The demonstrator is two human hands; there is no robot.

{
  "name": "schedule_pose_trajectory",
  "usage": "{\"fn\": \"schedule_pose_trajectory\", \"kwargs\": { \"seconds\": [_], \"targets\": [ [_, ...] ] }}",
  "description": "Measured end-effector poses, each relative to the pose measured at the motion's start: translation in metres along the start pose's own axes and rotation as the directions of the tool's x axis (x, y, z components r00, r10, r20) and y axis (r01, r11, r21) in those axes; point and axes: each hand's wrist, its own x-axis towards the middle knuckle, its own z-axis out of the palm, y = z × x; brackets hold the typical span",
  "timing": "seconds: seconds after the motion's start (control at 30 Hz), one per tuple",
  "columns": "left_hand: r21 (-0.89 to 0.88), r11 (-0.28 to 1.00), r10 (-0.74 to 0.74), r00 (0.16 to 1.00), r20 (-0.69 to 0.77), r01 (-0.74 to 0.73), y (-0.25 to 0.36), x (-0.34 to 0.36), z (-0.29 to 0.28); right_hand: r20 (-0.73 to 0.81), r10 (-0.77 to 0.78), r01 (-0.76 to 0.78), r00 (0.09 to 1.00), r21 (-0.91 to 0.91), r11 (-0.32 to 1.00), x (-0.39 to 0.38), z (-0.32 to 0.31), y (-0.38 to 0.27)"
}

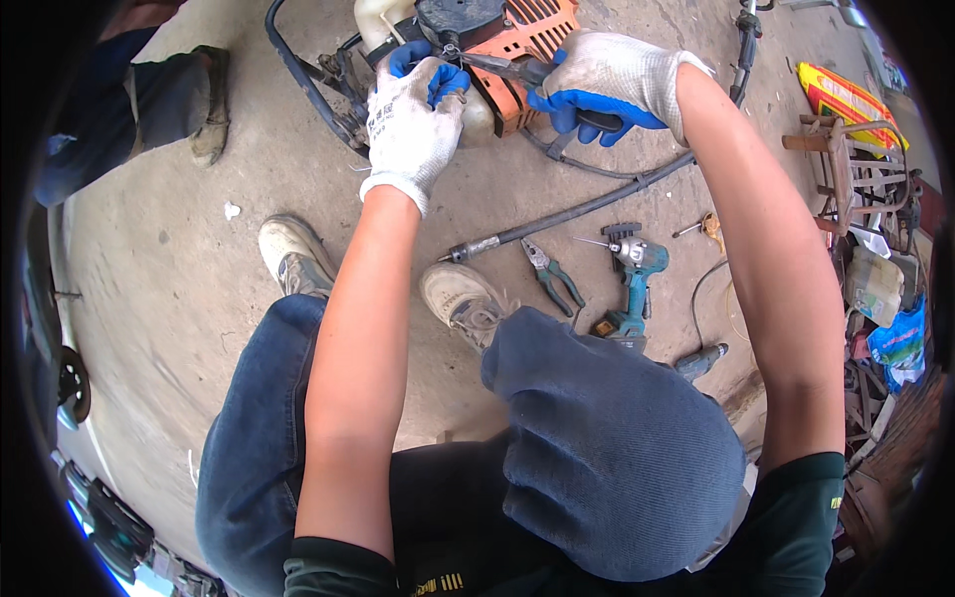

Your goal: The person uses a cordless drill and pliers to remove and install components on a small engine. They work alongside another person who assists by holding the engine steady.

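An orange-and-black small engine point(532, 35) with a whitish plastic tank point(479, 121) lies on the floor at the top. My left hand point(413, 124), in a white glove with blue palm coating, is closed against the engine's near left side. Its fingertips are pinched, and what they hold is hidden. My right hand point(622, 85), gloved alike, is wrapped around dark-handled pliers point(512, 68). The plier jaws reach left to a small metal part point(451, 50) on the engine, close to my left fingers. Whether the jaws grip it is too small to tell.
On the floor lie a black hose or shaft point(577, 211), green-handled pliers point(552, 274), a teal cordless driver point(637, 269) and another power tool point(701, 361). A wooden chair point(846, 169) and clutter stand right. Another person's leg point(169, 109) is upper left.
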Motion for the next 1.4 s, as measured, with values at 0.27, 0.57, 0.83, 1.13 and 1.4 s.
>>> {"fn": "schedule_pose_trajectory", "kwargs": {
  "seconds": [0.27, 0.57, 0.83, 1.13, 1.4],
  "targets": [
    [-0.096, 0.991, -0.091, 0.995, 0.04, 0.094, -0.001, -0.002, 0.0, -0.028, 0.31, -0.272, 0.95, 0.409, 0.871, -0.088, 0.136, 0.184],
    [-0.3, 0.919, -0.273, 0.962, -0.018, 0.255, -0.009, 0.001, 0.007, -0.336, 0.628, -0.258, 0.702, 0.702, 0.664, -0.097, 0.254, 0.27],
    [-0.243, 0.952, -0.212, 0.974, -0.086, 0.186, 0.009, 0.003, 0.0, -0.306, 0.68, -0.562, 0.667, 0.393, 0.728, -0.053, 0.275, 0.326],
    [-0.13, 0.99, -0.077, 0.99, -0.117, 0.062, -0.002, -0.001, 0.003, -0.407, 0.458, 0.169, 0.79, 0.863, 0.476, -0.082, 0.209, 0.258],
    [-0.194, 0.973, -0.14, 0.989, -0.045, 0.129, -0.003, -0.002, 0.008, -0.44, -0.213, 0.446, 0.872, 0.895, -0.026, -0.044, 0.071, 0.152]
  ]
}}
